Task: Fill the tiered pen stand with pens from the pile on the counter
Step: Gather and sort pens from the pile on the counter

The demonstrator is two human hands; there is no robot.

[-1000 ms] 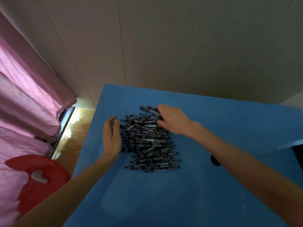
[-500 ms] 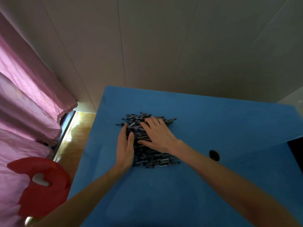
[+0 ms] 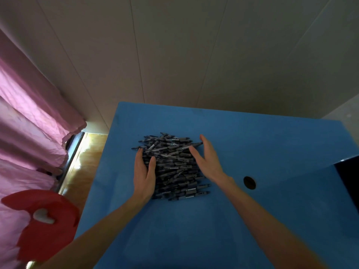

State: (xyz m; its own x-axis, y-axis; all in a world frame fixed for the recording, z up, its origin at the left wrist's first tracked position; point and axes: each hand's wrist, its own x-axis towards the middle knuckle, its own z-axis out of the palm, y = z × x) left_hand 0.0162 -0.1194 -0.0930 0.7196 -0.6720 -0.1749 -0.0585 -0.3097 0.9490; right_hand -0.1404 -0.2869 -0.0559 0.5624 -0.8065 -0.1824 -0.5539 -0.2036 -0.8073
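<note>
Both palms flat and fingers straight, your left hand [image 3: 144, 172] and right hand [image 3: 208, 161] bracket the pen pile [image 3: 172, 166] mid-counter [image 3: 262, 144], holding nothing; squeeze inward evenly so the pens line up before you lift a bunch. No stand in sight, and there's open blue to your right, but mind the hole [image 3: 249, 182] and that left edge.

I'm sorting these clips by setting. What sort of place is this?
Probably a room in a home, though it is hard to be sure: pink curtains hang at left over a wooden floor, and a blue counter stands against a plain panelled wall.
</note>
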